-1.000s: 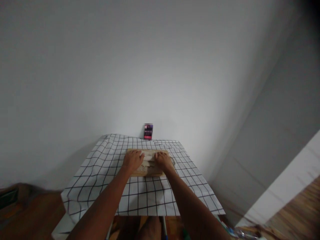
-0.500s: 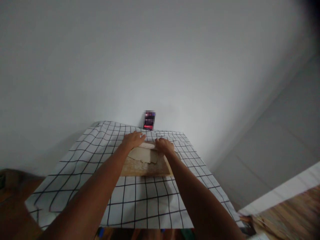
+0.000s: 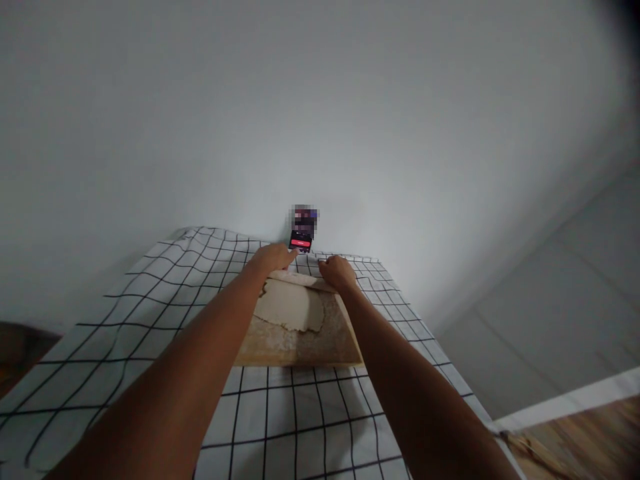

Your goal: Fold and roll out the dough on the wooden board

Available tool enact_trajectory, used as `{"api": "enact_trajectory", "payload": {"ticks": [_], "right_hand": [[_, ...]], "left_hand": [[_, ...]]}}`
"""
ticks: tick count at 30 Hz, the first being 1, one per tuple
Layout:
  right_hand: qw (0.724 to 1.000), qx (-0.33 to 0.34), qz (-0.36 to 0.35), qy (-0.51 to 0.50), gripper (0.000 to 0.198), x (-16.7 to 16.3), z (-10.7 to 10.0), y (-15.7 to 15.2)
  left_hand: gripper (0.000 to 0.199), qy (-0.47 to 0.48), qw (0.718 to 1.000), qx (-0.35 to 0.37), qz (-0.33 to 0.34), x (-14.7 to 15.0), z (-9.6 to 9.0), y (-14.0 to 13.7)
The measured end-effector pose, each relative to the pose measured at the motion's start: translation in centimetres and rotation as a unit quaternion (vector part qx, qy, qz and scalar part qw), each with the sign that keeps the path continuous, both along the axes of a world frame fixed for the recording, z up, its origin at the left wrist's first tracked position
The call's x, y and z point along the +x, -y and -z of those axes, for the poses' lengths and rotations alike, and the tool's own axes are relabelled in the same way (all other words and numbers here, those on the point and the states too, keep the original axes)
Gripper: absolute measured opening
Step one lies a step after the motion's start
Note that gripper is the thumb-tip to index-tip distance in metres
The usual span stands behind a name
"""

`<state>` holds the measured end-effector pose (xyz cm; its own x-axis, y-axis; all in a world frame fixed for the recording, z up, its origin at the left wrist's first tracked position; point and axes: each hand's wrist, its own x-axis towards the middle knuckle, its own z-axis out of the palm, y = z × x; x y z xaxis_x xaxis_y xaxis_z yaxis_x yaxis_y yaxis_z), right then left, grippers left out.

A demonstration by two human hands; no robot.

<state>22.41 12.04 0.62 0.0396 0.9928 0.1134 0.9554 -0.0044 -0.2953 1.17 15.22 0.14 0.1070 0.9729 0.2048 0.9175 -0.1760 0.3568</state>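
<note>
A pale rolling pin (image 3: 303, 280) lies across the far part of a flat sheet of dough (image 3: 289, 305) with a ragged edge. Under the dough is a wooden board (image 3: 300, 352), dusted with flour. My left hand (image 3: 274, 257) is closed over the pin's left end, its thumb pointing right. At the other end, my right hand (image 3: 339, 272) wraps the pin with its fingers curled. Both arms are stretched far forward, and the hands hide the pin's ends.
A white tablecloth with black grid lines (image 3: 260, 407) covers the table. Near its far edge, a phone (image 3: 301, 241) leans against the plain wall (image 3: 320, 120). Wooden floor (image 3: 590, 433) shows at the lower right.
My view has shifted, so the table appears closer. The pin looks more slanted, its right end lower. More of the dough shows on the near side of the pin.
</note>
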Motion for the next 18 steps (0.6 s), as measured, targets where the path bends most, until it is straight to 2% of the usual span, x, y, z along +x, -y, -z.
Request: {"api": "enact_trajectory", "payload": {"ticks": [3, 10, 18], "right_hand": [[1.000, -0.004, -0.005, 0.012, 0.044, -0.1, -0.1, -0.9], [0.999, -0.009, -0.013, 0.037, 0.042, -0.3, -0.6, -1.6], [0.999, -0.007, -0.035, 0.030, 0.041, -0.1, -0.1, -0.1]], "left_hand": [[0.085, -0.038, 0.996, -0.079, 0.011, 0.1, -0.4, -0.6], [0.082, -0.045, 0.996, -0.074, 0.011, 0.2, -0.4, -0.8], [0.067, -0.089, 0.992, -0.085, -0.008, 0.5, -1.6, 1.6]]}}
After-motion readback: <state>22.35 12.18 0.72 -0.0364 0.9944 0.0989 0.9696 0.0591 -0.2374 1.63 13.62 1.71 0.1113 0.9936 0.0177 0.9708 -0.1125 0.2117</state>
